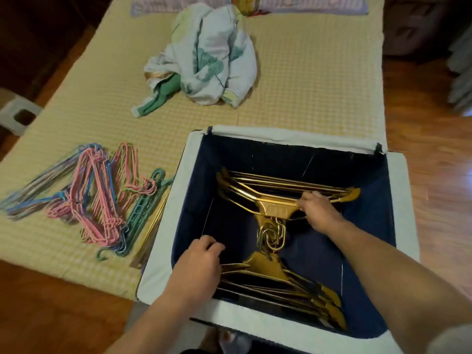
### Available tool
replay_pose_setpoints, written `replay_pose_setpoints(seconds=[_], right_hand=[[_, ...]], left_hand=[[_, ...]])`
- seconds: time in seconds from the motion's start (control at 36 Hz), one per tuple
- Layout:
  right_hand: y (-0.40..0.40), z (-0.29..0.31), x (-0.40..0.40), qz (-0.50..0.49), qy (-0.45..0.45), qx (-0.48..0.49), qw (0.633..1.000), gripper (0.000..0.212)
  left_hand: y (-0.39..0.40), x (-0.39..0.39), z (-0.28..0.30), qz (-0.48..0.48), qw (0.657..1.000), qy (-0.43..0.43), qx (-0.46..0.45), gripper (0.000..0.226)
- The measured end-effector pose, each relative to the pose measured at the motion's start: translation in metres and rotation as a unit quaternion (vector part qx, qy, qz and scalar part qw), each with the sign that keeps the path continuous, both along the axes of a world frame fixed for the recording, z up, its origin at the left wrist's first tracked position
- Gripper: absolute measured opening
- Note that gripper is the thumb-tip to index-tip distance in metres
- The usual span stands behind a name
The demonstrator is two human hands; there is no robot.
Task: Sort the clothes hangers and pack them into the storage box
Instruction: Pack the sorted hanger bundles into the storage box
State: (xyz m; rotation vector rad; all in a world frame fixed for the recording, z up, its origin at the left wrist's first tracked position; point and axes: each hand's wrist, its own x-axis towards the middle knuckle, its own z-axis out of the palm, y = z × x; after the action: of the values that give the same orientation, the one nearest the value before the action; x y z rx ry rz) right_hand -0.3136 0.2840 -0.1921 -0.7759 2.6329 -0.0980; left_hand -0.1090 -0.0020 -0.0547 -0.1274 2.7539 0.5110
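A storage box (163, 241) with white rims and a dark blue lining stands open on the bed's near edge. Inside lie two stacks of gold hangers, hooks meeting in the middle: a far stack (258, 190) and a near stack (288, 284). My right hand (319, 210) grips the far stack's shoulder bar. Over the left end of the near stack, my left hand (201, 264) has its fingers curled down onto it. Left of the box, pink and blue wire hangers (86, 190) lie in a pile, with green plastic hangers (143, 208) and a gold hanger (150, 226) beside the box wall.
A crumpled white and green cloth (207, 60) lies on the yellow checked bed mat (306, 85) beyond the box. A pillow edge shows at the far end. Wooden floor (429, 123) runs along the right side, and a grey stool (18, 113) stands at the left.
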Motion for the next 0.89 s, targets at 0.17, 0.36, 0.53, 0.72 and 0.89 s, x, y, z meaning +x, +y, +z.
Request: replay_pose_setpoints(seconds=[0.17, 0.36, 0.53, 0.72, 0.89], right_hand=[[0.003, -0.034, -0.009, -0.005, 0.012, -0.004, 1.0, 0.024], [-0.005, -0.044, -0.004, -0.029, 0.039, -0.052, 0.997, 0.032], [-0.009, -0.029, -0.007, -0.065, 0.062, -0.029, 0.995, 0.02], [-0.016, -0.016, -0.006, -0.065, 0.079, 0.023, 0.994, 0.042], [-0.029, 0.004, 0.009, -0.083, 0.059, 0.027, 0.994, 0.069]], left_hand=[[-0.002, 0.003, -0.012, 0.004, 1.0, -0.01, -0.023, 0.038], [-0.002, 0.005, -0.017, 0.02, 0.999, -0.025, -0.025, 0.035], [0.001, 0.003, -0.012, 0.02, 0.999, -0.036, -0.024, 0.035], [0.001, 0.002, -0.008, 0.017, 0.999, -0.033, -0.015, 0.034], [0.0, 0.006, -0.003, 0.009, 1.0, -0.025, 0.002, 0.035]])
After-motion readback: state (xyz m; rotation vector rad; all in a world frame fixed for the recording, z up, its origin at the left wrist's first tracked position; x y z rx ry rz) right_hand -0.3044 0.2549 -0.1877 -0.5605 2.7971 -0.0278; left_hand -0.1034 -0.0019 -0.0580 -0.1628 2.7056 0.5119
